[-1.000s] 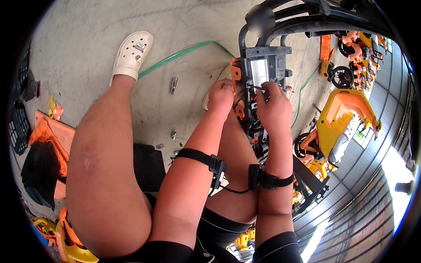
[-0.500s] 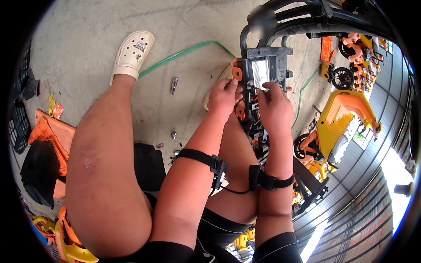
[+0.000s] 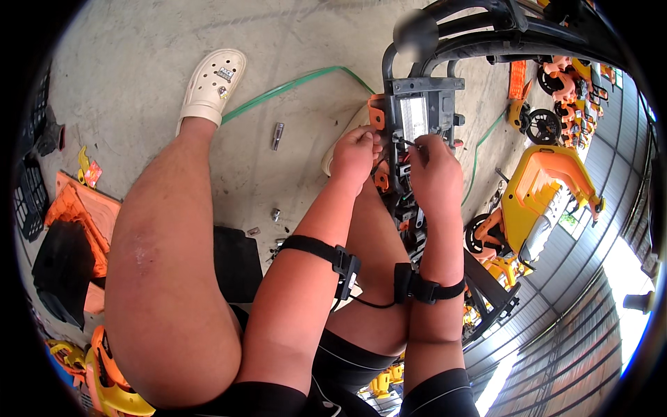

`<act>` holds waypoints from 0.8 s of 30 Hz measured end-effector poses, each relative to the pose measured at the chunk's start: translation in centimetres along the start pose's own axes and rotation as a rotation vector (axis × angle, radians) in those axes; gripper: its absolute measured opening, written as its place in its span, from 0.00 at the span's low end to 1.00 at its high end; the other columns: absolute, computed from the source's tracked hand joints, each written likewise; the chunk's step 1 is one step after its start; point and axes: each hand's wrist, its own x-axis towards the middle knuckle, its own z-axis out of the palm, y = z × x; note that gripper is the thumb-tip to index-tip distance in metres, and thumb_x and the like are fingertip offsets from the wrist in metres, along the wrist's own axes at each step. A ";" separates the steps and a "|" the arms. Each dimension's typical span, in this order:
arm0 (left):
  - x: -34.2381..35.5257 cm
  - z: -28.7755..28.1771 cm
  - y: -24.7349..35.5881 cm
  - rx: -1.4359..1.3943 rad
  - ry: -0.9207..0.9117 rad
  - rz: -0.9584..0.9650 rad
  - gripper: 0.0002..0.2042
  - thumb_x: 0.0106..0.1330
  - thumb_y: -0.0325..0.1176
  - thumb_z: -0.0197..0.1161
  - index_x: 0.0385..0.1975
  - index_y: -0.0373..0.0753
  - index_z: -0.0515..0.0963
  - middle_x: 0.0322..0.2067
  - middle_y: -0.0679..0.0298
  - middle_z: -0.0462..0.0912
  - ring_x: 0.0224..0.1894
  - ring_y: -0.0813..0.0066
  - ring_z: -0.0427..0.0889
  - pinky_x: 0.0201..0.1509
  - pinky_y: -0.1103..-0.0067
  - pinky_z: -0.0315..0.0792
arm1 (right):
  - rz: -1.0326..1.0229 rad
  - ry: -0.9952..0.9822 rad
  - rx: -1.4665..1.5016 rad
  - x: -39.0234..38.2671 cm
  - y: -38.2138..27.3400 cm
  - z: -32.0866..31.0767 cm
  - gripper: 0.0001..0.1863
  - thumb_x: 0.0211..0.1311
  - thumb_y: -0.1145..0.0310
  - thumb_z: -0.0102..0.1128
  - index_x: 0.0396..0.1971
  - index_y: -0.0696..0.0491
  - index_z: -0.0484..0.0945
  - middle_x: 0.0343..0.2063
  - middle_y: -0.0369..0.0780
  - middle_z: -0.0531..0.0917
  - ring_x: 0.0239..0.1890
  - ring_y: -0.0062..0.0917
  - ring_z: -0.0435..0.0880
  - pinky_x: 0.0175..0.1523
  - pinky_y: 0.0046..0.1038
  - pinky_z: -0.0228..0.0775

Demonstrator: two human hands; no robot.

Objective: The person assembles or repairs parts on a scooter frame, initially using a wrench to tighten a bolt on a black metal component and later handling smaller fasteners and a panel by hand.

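A black metal vehicle frame [image 3: 390,66] stands in front of me, with a grey-black box [image 3: 436,111] bearing a white label mounted in it. Beside the frame's left rail, below an orange bracket [image 3: 376,111], my left hand [image 3: 354,151] is closed, thumb against the curled fingers; whatever it pinches is hidden. Over the lower end of the box, my right hand [image 3: 435,167] is closed on a thin black cord-like piece [image 3: 408,142] that points toward the left rail. Its exact kind is too small to make out. Wiring lower in the frame is partly covered by my hands.
A metal socket [image 3: 278,136] and a shorter one [image 3: 276,215] lie on the concrete floor. A green strap [image 3: 292,85] runs across it. Orange panels [image 3: 87,208] and a black plastic part [image 3: 64,267] lie at left. Yellow vehicle bodies [image 3: 545,187] stand at right.
My right hand has drawn slightly back and its fingers have curled in, so the thin black piece shows more clearly. My left hand stays at the rail, nearly still.
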 end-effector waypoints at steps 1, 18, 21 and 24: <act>0.0 0.0 0.0 -0.009 -0.004 0.007 0.12 0.77 0.34 0.52 0.48 0.34 0.77 0.39 0.65 0.82 0.39 0.77 0.81 0.46 0.78 0.77 | -0.033 0.010 -0.009 0.0 0.1 0.1 0.11 0.65 0.62 0.62 0.34 0.56 0.79 0.30 0.49 0.85 0.32 0.47 0.84 0.37 0.43 0.76; -0.2 0.0 -0.1 -0.108 -0.029 -0.054 0.10 0.74 0.34 0.59 0.46 0.35 0.80 0.36 0.67 0.83 0.34 0.82 0.80 0.39 0.83 0.77 | -0.022 0.020 -0.023 -0.1 0.0 0.0 0.08 0.65 0.66 0.61 0.37 0.55 0.79 0.34 0.48 0.85 0.35 0.46 0.85 0.40 0.43 0.77; -0.3 0.1 0.2 -0.076 -0.054 -0.063 0.10 0.75 0.34 0.57 0.50 0.38 0.78 0.40 0.69 0.83 0.39 0.82 0.79 0.47 0.81 0.75 | -0.013 -0.007 -0.046 -0.1 -0.4 -0.5 0.07 0.64 0.69 0.59 0.39 0.54 0.79 0.35 0.47 0.85 0.36 0.46 0.85 0.40 0.43 0.77; -0.1 0.2 -0.1 -0.078 -0.046 -0.091 0.10 0.75 0.34 0.57 0.51 0.38 0.77 0.41 0.68 0.83 0.39 0.82 0.79 0.47 0.81 0.75 | 0.006 -0.004 -0.079 -0.1 -0.8 -0.5 0.06 0.65 0.69 0.58 0.39 0.54 0.79 0.35 0.46 0.85 0.35 0.47 0.84 0.40 0.43 0.76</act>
